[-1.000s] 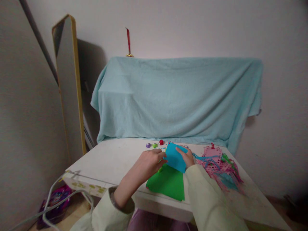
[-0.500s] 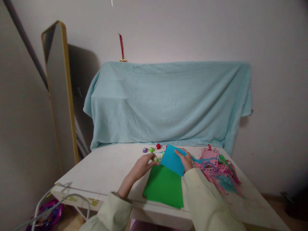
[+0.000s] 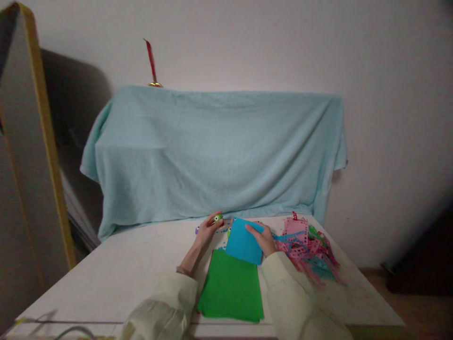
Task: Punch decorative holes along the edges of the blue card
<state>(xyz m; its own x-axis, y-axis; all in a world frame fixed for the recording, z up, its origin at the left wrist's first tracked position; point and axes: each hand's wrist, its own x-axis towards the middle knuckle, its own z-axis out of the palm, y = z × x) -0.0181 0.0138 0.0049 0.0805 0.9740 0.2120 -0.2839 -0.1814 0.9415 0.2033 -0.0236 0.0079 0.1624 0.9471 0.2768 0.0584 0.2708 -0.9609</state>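
My right hand holds a blue paper sheet tilted up off the white table. My left hand is stretched toward the back of the table, pinching a small green punch with an eye pattern between its fingertips. A green paper sheet lies flat on the table in front of me, just under the blue sheet's lower edge. Both arms wear pale cream sleeves.
A pile of pink, blue and green cut paper scraps lies right of my right hand. A light blue cloth covers something behind the table. A gold-framed mirror leans at the left. A red ribbon sticks up behind the cloth.
My left hand let go of the blue sheet, reached back and picked up the small green punch. The camera swung left; the right hand kept holding the blue sheet.
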